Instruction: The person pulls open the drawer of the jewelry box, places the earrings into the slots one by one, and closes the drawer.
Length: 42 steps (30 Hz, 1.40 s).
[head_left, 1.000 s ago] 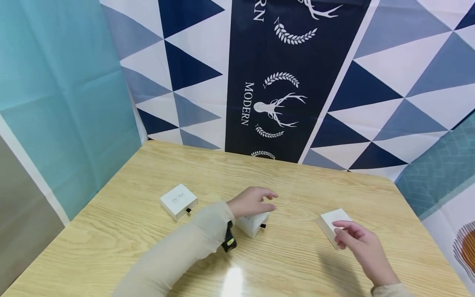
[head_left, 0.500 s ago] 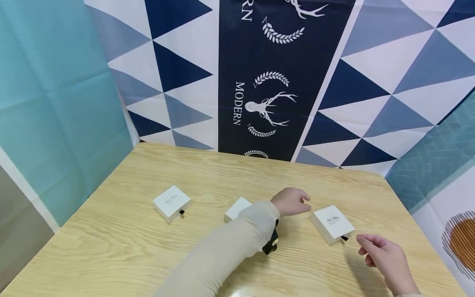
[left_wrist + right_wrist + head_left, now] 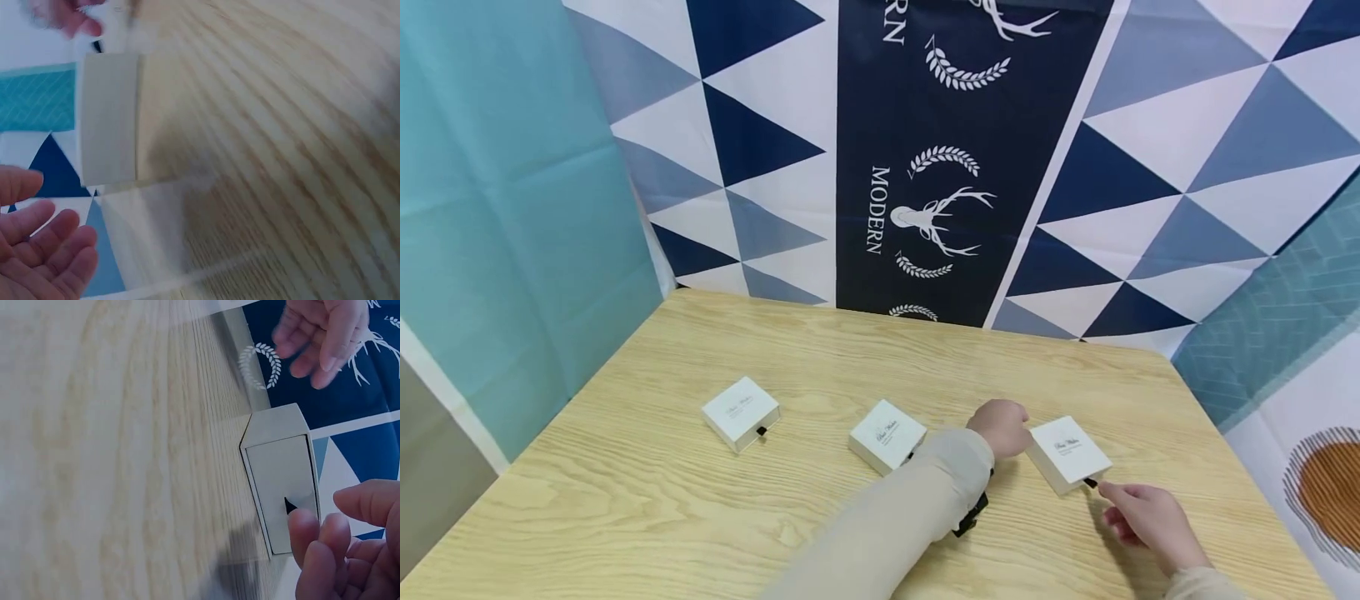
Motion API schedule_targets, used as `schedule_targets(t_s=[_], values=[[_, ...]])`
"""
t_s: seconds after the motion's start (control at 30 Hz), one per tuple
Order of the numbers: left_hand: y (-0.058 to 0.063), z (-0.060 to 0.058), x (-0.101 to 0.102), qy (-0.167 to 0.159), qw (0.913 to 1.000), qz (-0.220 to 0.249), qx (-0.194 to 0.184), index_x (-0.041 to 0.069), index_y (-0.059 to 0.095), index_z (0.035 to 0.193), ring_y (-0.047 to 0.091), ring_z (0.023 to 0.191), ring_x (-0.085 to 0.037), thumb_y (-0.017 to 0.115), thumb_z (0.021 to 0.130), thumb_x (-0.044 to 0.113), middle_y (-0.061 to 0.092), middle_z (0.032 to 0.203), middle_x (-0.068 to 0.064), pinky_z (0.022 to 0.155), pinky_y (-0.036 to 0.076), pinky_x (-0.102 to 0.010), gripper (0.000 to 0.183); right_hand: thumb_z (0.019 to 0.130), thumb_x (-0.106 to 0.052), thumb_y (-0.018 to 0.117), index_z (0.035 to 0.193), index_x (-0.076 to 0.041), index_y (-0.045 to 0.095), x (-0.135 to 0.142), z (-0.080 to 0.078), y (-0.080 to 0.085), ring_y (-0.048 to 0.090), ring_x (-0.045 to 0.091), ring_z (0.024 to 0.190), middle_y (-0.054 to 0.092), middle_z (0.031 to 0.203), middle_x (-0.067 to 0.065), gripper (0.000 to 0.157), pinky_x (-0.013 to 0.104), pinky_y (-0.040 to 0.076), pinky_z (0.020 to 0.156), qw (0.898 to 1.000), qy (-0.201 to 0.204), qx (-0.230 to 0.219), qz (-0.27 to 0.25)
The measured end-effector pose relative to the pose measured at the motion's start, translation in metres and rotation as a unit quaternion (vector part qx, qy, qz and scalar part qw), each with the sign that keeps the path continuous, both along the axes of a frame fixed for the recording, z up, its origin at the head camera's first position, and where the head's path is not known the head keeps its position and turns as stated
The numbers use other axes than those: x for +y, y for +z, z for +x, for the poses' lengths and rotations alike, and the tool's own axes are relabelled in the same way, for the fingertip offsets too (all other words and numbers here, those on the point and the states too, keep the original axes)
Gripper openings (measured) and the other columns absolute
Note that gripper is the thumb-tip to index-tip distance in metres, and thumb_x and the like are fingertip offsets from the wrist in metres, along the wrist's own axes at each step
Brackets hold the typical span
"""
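Note:
The rightmost white drawer-style gift box (image 3: 1069, 452) lies on the table with printed lettering on its lid and a black ribbon tab (image 3: 1090, 482) at its front. My right hand (image 3: 1150, 518) is right at that tab; the right wrist view shows a fingertip beside the ribbon (image 3: 289, 505), the thumb held apart. At the box's left side is my left hand (image 3: 1002, 427), its fingers loosely bent with nothing between them in the left wrist view, short of the box wall (image 3: 109, 119). The left sleeve partly covers the front of the middle white box (image 3: 887, 435).
A third white box (image 3: 741, 412) with a black tab sits to the left on the wooden table (image 3: 647, 500). A patterned cloth (image 3: 775, 150) hangs behind the table, and a teal one (image 3: 520, 208) hangs at the left.
My left hand has moved right, past the middle box to the rightmost one. My right hand has moved off the rightmost box's top, then back in to its black tab.

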State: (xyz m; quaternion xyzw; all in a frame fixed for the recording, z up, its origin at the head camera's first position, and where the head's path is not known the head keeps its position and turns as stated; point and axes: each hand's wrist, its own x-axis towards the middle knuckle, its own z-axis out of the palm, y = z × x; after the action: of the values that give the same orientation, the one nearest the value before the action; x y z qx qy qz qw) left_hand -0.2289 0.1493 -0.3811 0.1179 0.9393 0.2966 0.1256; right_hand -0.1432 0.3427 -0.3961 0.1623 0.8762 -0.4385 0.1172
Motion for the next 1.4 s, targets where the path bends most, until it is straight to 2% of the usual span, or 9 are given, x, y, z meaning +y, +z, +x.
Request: schedule_targets(t_s=[0.07, 0.17, 0.27, 0.4, 0.53, 0.77, 0.97, 1.1, 1.4], values=[[0.000, 0.002, 0.006, 0.001, 0.9998, -0.018, 0.010, 0.025, 0.071, 0.114, 0.059, 0.097, -0.001, 0.063, 0.090, 0.021, 0.066, 0.108, 0.017, 0.081, 0.047, -0.021, 0.025, 0.098, -0.022, 0.049, 0.094, 0.012, 0.061, -0.001, -0.003, -0.002, 0.053, 0.009, 0.055, 0.059, 0.063, 0.001, 0.036, 0.025, 0.049, 0.052, 1.000, 0.001, 0.008, -0.003], [-0.003, 0.004, 0.015, 0.006, 0.9987, -0.047, 0.017, 0.023, 0.072, 0.104, 0.058, 0.078, -0.002, 0.063, 0.090, 0.022, 0.067, 0.091, 0.015, 0.070, 0.047, -0.020, 0.016, 0.096, -0.017, 0.049, 0.097, 0.014, 0.060, -0.002, -0.005, -0.006, 0.052, 0.008, 0.054, 0.059, 0.062, 0.001, 0.033, 0.024, 0.049, 0.052, 1.000, -0.001, 0.017, -0.011], [-0.006, 0.003, 0.021, 0.018, 0.9975, -0.067, 0.010, 0.020, 0.071, 0.088, 0.050, 0.061, -0.007, 0.065, 0.091, 0.024, 0.061, 0.073, 0.010, 0.059, 0.044, -0.021, 0.008, 0.095, -0.015, 0.049, 0.101, 0.018, 0.058, -0.003, -0.005, -0.009, 0.052, 0.008, 0.054, 0.059, 0.063, 0.001, 0.034, 0.024, 0.050, 0.052, 1.000, -0.001, 0.019, -0.018], [-0.009, 0.001, 0.025, 0.031, 0.9976, -0.060, -0.013, 0.016, 0.067, 0.076, 0.049, 0.059, -0.009, 0.061, 0.093, 0.024, 0.059, 0.069, 0.006, 0.056, 0.043, -0.023, 0.020, 0.096, -0.016, 0.049, 0.101, 0.017, 0.058, -0.002, -0.004, -0.008, 0.052, 0.008, 0.054, 0.058, 0.063, 0.001, 0.034, 0.024, 0.050, 0.052, 1.000, 0.000, 0.016, -0.014], [-0.009, -0.001, 0.029, 0.022, 0.9976, -0.061, -0.025, 0.014, 0.063, 0.069, 0.049, 0.059, -0.010, 0.058, 0.095, 0.026, 0.059, 0.069, 0.005, 0.054, 0.042, -0.023, 0.030, 0.096, -0.017, 0.049, 0.093, 0.011, 0.060, -0.005, -0.006, -0.009, 0.052, 0.010, 0.053, 0.058, 0.062, 0.002, 0.030, 0.024, 0.049, 0.051, 1.000, 0.002, 0.012, -0.004], [-0.013, -0.003, 0.033, -0.006, 0.9957, -0.092, -0.005, 0.015, 0.064, 0.072, 0.049, 0.060, -0.008, 0.057, 0.096, 0.032, 0.057, 0.070, 0.007, 0.056, 0.042, -0.022, 0.030, 0.095, -0.017, 0.047, 0.080, 0.003, 0.059, -0.011, -0.010, -0.015, 0.051, 0.011, 0.052, 0.057, 0.060, 0.002, 0.028, 0.025, 0.049, 0.049, 1.000, -0.002, 0.009, 0.000], [-0.009, -0.001, 0.031, 0.000, 0.9946, -0.104, -0.004, 0.016, 0.067, 0.075, 0.049, 0.062, -0.008, 0.059, 0.094, 0.036, 0.057, 0.069, 0.007, 0.058, 0.043, -0.021, 0.029, 0.095, -0.016, 0.043, 0.086, 0.006, 0.059, -0.010, -0.012, -0.020, 0.052, 0.012, 0.051, 0.057, 0.060, 0.003, 0.028, 0.025, 0.050, 0.049, 1.000, -0.001, 0.017, -0.001], [-0.006, 0.002, 0.027, -0.004, 0.9954, -0.095, -0.010, 0.016, 0.064, 0.073, 0.049, 0.061, -0.008, 0.059, 0.094, 0.037, 0.056, 0.067, 0.007, 0.057, 0.041, -0.022, 0.031, 0.094, -0.014, 0.044, 0.082, 0.004, 0.059, -0.013, -0.012, -0.022, 0.052, 0.012, 0.051, 0.057, 0.060, 0.003, 0.026, 0.025, 0.049, 0.048, 1.000, 0.001, 0.019, -0.014], [-0.012, -0.001, 0.020, 0.005, 0.9952, -0.098, -0.003, 0.017, 0.058, 0.067, 0.047, 0.058, -0.009, 0.061, 0.092, 0.042, 0.053, 0.063, 0.007, 0.054, 0.039, -0.023, 0.035, 0.092, -0.012, 0.049, 0.077, 0.000, 0.060, -0.020, -0.009, -0.021, 0.053, 0.013, 0.051, 0.057, 0.060, 0.003, 0.022, 0.025, 0.049, 0.047, 0.999, 0.034, 0.026, 0.010]])
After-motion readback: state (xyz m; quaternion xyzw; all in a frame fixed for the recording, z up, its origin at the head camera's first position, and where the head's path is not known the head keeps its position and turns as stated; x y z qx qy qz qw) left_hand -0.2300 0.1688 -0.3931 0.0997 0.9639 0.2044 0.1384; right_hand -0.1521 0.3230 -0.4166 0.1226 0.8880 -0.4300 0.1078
